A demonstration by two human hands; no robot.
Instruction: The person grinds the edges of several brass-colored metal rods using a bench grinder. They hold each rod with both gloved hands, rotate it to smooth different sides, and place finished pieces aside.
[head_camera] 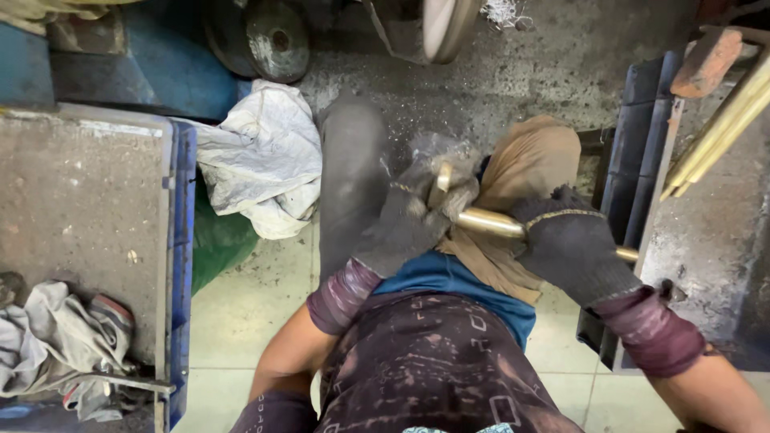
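Left gloved hand [413, 216] clenched on brass rod [491, 223] tip | right gloved hand [571, 244] gripping its shaft | rod spans both, over lap

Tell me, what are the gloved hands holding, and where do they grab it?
A brass rod. The right hand grips its middle; the left hand wraps its far end.

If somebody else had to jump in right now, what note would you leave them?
Left hand: gloved, closed around one end of the brass rod.
Right hand: gloved, gripping the rod's other end.
The rod lies across the lap, over a tan cloth.
More brass rods lean at the right.
A white rag lies on the floor, left.
How far the rod's work has got cannot be told.
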